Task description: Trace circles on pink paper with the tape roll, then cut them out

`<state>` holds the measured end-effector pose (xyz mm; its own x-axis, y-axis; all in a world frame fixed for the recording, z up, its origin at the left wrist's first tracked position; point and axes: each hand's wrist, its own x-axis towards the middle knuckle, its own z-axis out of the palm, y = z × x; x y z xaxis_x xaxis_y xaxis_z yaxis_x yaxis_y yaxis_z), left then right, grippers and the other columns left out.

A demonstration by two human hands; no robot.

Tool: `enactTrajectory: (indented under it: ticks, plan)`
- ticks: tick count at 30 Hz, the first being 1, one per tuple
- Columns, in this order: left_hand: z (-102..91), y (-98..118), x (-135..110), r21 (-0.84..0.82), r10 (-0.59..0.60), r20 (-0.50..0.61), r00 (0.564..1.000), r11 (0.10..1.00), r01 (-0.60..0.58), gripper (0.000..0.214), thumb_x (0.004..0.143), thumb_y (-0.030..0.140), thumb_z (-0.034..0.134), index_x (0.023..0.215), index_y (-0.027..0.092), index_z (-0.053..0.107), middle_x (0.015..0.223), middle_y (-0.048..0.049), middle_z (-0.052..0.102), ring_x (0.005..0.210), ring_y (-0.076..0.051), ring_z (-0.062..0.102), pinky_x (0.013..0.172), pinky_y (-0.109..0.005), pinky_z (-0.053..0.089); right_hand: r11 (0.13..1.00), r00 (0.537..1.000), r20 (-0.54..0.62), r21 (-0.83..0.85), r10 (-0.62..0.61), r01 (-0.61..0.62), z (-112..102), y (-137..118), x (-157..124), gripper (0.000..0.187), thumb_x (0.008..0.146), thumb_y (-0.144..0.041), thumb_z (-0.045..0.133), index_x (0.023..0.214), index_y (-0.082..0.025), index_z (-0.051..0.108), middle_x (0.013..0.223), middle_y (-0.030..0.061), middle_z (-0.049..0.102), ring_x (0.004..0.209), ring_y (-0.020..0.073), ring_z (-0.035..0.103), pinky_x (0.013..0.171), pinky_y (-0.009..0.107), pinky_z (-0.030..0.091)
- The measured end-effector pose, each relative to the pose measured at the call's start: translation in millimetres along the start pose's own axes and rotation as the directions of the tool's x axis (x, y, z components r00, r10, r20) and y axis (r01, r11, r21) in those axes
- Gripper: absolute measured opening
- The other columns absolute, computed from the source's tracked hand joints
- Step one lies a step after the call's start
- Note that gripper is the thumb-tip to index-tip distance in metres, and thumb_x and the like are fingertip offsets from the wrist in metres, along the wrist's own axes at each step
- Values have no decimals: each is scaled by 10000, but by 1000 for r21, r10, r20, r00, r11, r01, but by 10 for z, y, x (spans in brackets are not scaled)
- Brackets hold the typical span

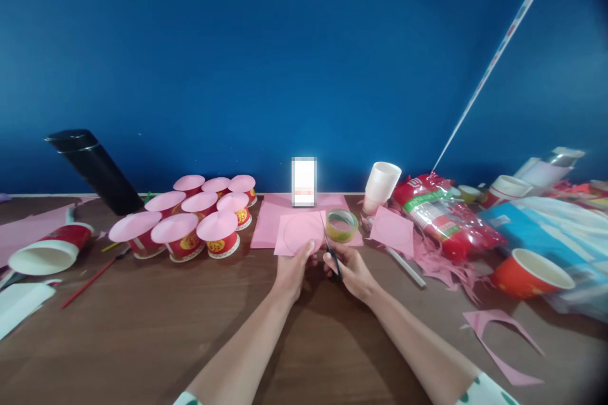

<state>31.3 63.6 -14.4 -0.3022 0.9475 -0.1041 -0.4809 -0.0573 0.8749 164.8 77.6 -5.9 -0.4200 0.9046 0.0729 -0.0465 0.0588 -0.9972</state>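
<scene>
My left hand (296, 266) pinches the lower edge of a square of pink paper (300, 233) that has a circle drawn on it. Close by on the right, my right hand (350, 269) grips a pair of dark scissors (334, 258), blades pointing up beside the paper's right edge. Whether the blades touch the paper is hard to tell. Behind the hands lies a larger pink sheet (266, 221), and a roll of tape (342, 226) rests on its right part. Another pink square with a drawn circle (392, 231) lies further right.
Several red cups topped with pink discs (175, 235) stand on the left, near a black flask (97, 174) and a red paintbrush (92, 280). Stacked white cups (381, 186), a red packet (446, 215), pink scraps (498, 342) and an orange cup (529, 275) occupy the right.
</scene>
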Motion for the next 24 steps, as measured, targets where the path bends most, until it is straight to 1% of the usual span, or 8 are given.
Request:
enactTrajectory:
  ticks: [6, 10, 13, 19, 24]
  plan:
    - [9, 14, -10, 3, -14, -12, 1000, 1000, 14, 294, 574, 335, 750, 758, 129, 648, 666, -30, 645, 560, -130, 575, 500, -234, 454, 1000, 1000, -8, 1, -12, 12, 7, -14, 0, 428, 708, -447, 648, 997, -134, 607, 591, -26, 533, 513, 101, 486, 483, 220, 417]
    - [-1, 0, -3, 14, -19, -6, 1000, 1000, 19, 316, 584, 344, 744, 793, 127, 648, 717, -47, 656, 598, -143, 592, 519, -241, 470, 1000, 1000, -8, 12, -12, 13, 10, -10, 2, 419, 703, -432, 658, 992, -133, 603, 599, -25, 529, 523, 103, 487, 482, 219, 422]
    - [-5, -5, 2, 11, -28, -18, 999, 1000, 28, 325, 569, 353, 750, 783, 131, 647, 698, -44, 655, 583, -146, 593, 516, -247, 473, 1000, 1000, -14, 13, -16, 16, 12, 2, 5, 416, 703, -440, 654, 987, -140, 606, 603, -26, 526, 529, 105, 490, 486, 221, 427]
    - [-4, -3, -3, 4, 0, -5, 1000, 1000, 0, 350, 563, 363, 751, 804, 130, 651, 722, -51, 663, 594, -151, 604, 517, -251, 473, 1000, 1000, -11, 9, -29, 29, 15, 15, 11, 423, 706, -445, 649, 997, -141, 605, 611, -23, 530, 523, 102, 484, 484, 223, 429]
    - [-11, -15, 5, 28, -7, -15, 1000, 1000, 7, 344, 573, 365, 748, 802, 129, 649, 717, -55, 665, 596, -154, 606, 520, -247, 477, 999, 999, -11, 7, -38, 38, 31, -28, 6, 396, 699, -430, 660, 972, -147, 614, 617, -21, 533, 547, 112, 495, 504, 228, 433]
